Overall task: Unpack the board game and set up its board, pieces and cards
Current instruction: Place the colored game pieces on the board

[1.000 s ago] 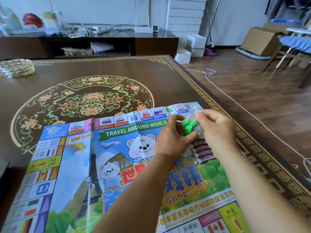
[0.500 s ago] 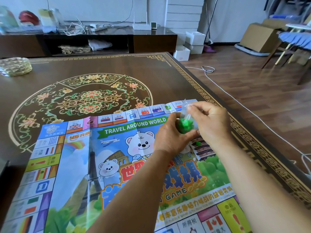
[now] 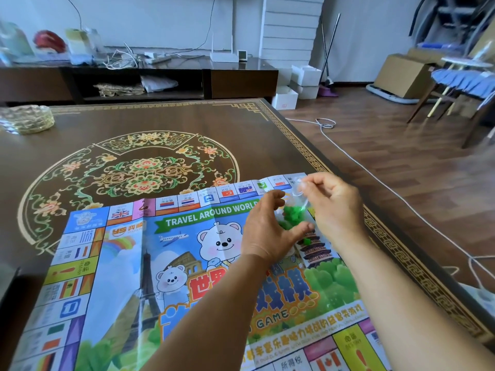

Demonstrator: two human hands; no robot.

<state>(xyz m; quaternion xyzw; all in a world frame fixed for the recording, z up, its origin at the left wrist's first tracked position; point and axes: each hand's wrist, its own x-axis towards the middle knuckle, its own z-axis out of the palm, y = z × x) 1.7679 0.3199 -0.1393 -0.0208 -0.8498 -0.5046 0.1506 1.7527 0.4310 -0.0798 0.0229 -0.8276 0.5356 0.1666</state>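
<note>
Over the far right part of the paper game board (image 3: 139, 277), both hands are meeting. The board is a thin, glossy printed sheet with fold creases, lying spread on a dark wooden table (image 3: 160, 124) inlaid with a round floral pattern and a gold fret border. The right hand (image 3: 333, 207) is pinching the top of a small clear plastic bag (image 3: 298, 195) between thumb and fingertips, its other fingers loosely curled. Small green plastic pieces (image 3: 292, 213) are bunching in the bag's lower end, and one is lying on the board just below the hands. The left hand (image 3: 266, 231) is cupping beside and under the bag, fingers curved and spread; whether it is actually gripping the bag cannot be told. A ribbed glass dish (image 3: 26, 120) is sitting at the table's far left edge.
</note>
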